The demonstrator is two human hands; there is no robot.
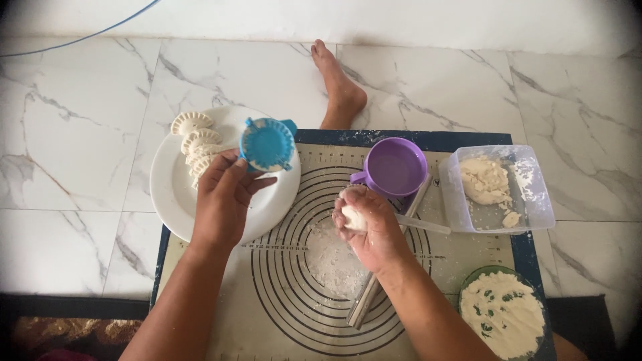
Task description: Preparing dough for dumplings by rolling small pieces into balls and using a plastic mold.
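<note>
My left hand holds a round blue dumpling press above the white plate. Several crimped raw dumplings lie in a row on the plate's far left side. My right hand is closed around a small lump of white dough over the middle of the baking mat, which has dark concentric rings and a floury patch. The two hands are apart, the press at the left and the dough near the mat's centre.
A purple cup stands behind my right hand. A clear plastic tub with dough sits at the right. A green bowl of white filling is at the lower right. A metal rolling rod lies on the mat. A bare foot rests on the marble floor.
</note>
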